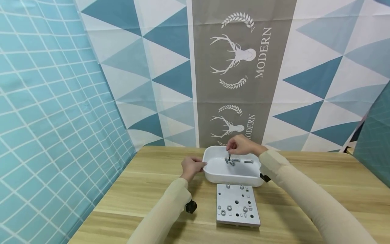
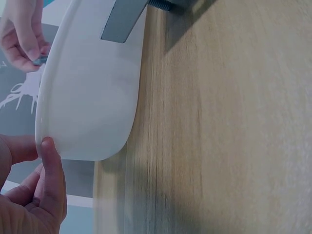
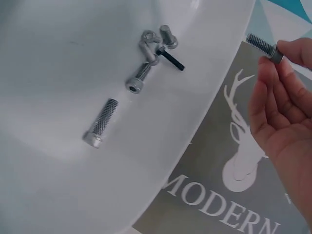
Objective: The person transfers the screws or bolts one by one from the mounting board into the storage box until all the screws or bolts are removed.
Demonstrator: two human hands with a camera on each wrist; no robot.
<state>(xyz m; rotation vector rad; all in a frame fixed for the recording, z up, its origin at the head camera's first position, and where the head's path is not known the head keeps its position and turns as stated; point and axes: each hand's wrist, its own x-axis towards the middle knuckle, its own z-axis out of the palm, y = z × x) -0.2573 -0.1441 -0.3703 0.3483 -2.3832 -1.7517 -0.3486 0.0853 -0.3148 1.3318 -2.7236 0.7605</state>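
My right hand pinches a silver socket-head bolt by its head, raised over the white tray. With thumb and fingers, my left hand grips the tray's left rim. Inside the tray lie several loose silver bolts and one thin black screw. In front of the tray on the table is a grey metal plate with holes, and several bolts stand in it. Part of that plate and a bolt's threaded end show at the top of the left wrist view.
A wooden table carries everything. Behind it hangs a patterned cloth with deer prints, and a blue checked cloth runs along the left side. The tray stands close to the table's back edge.
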